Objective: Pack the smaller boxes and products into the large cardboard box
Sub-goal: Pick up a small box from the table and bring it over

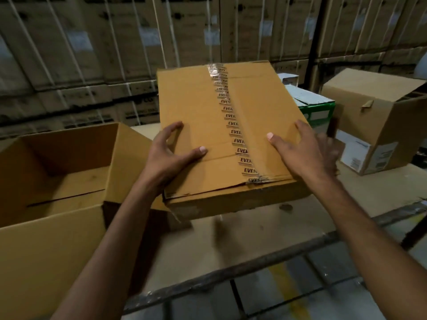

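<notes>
At centre, above the tabletop: a flat brown cardboard box sealed with printed clear tape, lifted and tilted. The left hand grips its 9 o'clock edge, thumb on the lid, fingers curled round the side. The right hand is at the 3 o'clock edge, thumb on the lid. Its fingers are blurred, so I cannot tell grip from press. The opposed hold probably steadies the wide box. A large open brown cardboard box sits at 8 o'clock, the likely destination.

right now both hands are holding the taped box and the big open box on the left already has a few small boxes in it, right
Not quite. The head view shows the big open box on the left with nothing in it: its visible floor is bare cardboard. The rest holds: the left hand and the right hand both hold the taped box.
</notes>
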Tool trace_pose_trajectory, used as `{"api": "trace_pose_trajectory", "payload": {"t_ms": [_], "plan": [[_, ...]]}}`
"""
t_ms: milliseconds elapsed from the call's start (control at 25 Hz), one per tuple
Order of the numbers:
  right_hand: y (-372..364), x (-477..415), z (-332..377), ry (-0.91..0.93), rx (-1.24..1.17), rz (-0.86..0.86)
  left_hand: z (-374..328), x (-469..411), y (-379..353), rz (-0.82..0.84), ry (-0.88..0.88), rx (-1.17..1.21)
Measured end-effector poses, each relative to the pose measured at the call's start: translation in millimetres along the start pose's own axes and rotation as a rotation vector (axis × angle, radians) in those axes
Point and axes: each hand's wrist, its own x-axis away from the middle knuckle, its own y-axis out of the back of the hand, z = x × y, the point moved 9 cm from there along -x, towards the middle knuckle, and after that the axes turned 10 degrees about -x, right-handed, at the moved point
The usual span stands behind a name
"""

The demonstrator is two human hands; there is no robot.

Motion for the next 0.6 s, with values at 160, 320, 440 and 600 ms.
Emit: {"api": "trace_pose_trajectory", "payload": {"t_ms": [160, 320, 440, 600], "plan": [[-31.9, 17.9, 84.5, 0.115, -0.054, -0.075, 7.0, -13.7, 96.1, -0.098, -0.063, -0.050], [-63.9, 28.7, 163.2, 0.183, -0.136, -0.115, 21.9, -28.4, 177.9, -0.174, -0.102, -0.116], [-104.0, 45.2, 215.8, 0.247, -0.203, -0.116, 39.6, -27.5, 236.8, -0.264, -0.149, -0.165], [-168.0, 64.3, 275.0, 0.318, -0.291, -0.039, 68.1, -22.9, 311.8, -0.392, -0.120, -0.264]]}}
